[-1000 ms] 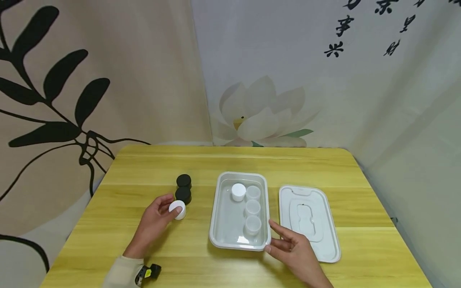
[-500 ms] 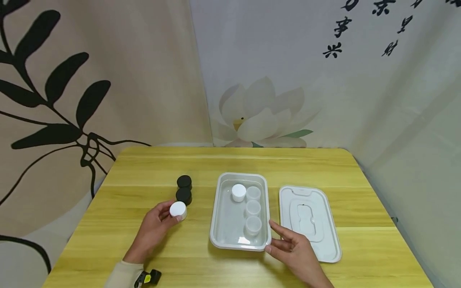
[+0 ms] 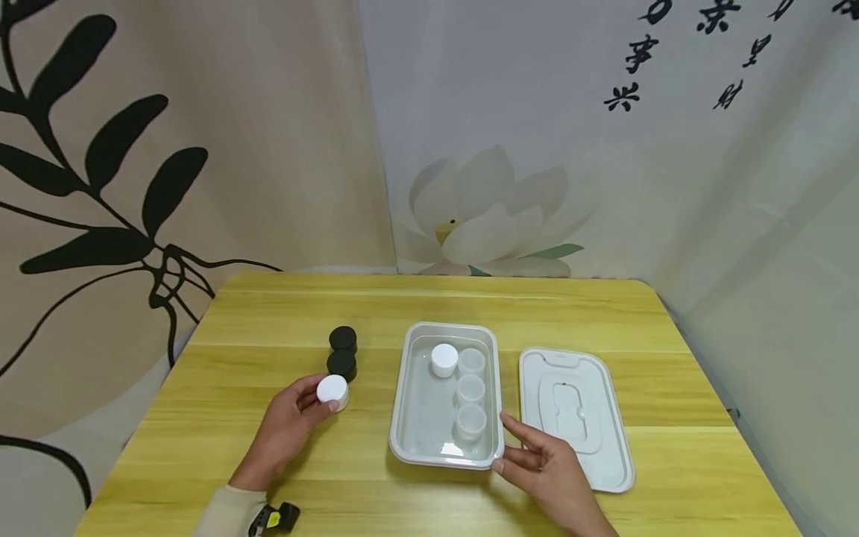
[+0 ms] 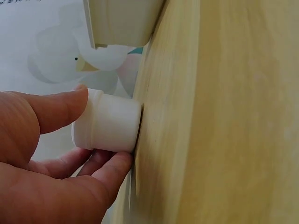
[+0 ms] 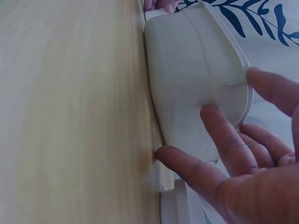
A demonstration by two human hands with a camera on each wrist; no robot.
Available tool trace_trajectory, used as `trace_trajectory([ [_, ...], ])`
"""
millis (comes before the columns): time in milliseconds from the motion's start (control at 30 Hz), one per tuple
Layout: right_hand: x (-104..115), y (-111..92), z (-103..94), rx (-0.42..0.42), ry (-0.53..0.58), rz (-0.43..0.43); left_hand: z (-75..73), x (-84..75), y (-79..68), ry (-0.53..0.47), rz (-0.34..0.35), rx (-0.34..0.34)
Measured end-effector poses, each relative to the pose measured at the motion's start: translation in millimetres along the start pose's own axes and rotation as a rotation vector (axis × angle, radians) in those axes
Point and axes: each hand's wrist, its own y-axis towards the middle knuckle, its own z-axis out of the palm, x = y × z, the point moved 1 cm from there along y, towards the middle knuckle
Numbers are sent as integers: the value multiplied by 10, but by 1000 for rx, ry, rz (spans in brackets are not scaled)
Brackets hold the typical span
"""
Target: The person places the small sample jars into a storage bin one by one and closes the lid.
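My left hand (image 3: 288, 425) holds a small white lidded jar (image 3: 332, 391) between thumb and fingers. In the left wrist view the jar (image 4: 114, 121) stands with its base on the table, thumb on the lid side and fingers around the body. Just behind it sit two black round jars (image 3: 342, 365), one behind the other. My right hand (image 3: 553, 466) touches the near right corner of a white plastic box (image 3: 399, 418) with its thumb and fingertips. Inside the box are a white jar (image 3: 444, 359) and three translucent round pots (image 3: 472, 422) in a column.
A white rectangular box lid (image 3: 577, 418) lies on the wooden table (image 3: 221, 358) to the right of the box, partly behind my right hand. A curtain (image 3: 302, 149) with leaf and flower prints hangs past the table's far edge.
My left hand has drawn its thumb lower on the white jar's near side, uncovering the top, and its fingers have shifted slightly down. The right hand and box stay put.
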Motion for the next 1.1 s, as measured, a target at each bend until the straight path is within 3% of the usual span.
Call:
trace_trajectory([
  [200, 16, -9, 10, 12, 12, 5, -41, -66, -25, 20, -6, -7],
  [400, 23, -18, 19, -1, -5, 2, -105, -286, -45, 54, 59, -5],
  [633, 17, -2, 12, -4, 3, -16, -88, -481, 45, 48, 120, 11],
  [867, 0, 5, 5, 3, 4, -13, 27, -615, 176, 47, 152, 50],
  [1100, -12, 12, -5, 12, 3, -10, 276, -806, 305, 34, 196, 128],
])
